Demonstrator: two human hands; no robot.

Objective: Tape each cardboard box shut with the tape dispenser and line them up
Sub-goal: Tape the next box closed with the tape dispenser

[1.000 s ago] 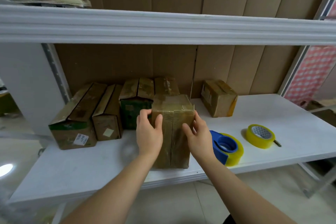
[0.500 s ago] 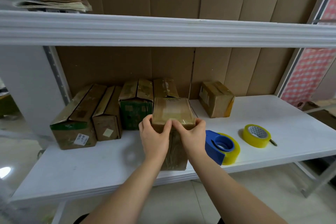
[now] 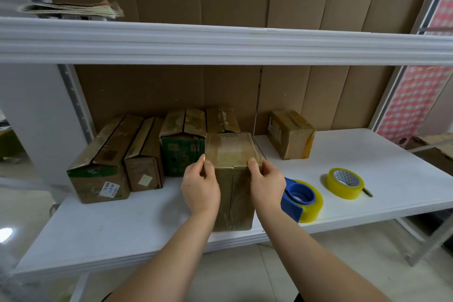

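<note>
From the head camera, a tall brown cardboard box [image 3: 231, 193] stands upright at the near edge of the white shelf [image 3: 382, 171], its top and sides glossy under clear tape. The left hand [image 3: 199, 187] pinches its top left corner with curled fingers; the right hand [image 3: 267, 184] grips the top right corner, thumb on the lid. Whether the top seam is fully sealed is hard to tell through the glare. Just right of it lies the blue tape dispenser [image 3: 300, 200] with a yellowish roll; farther right, a spare tape roll [image 3: 344, 182]. Four taped boxes [image 3: 144, 152] line the far left, and one small box [image 3: 290, 137] sits far right.
</note>
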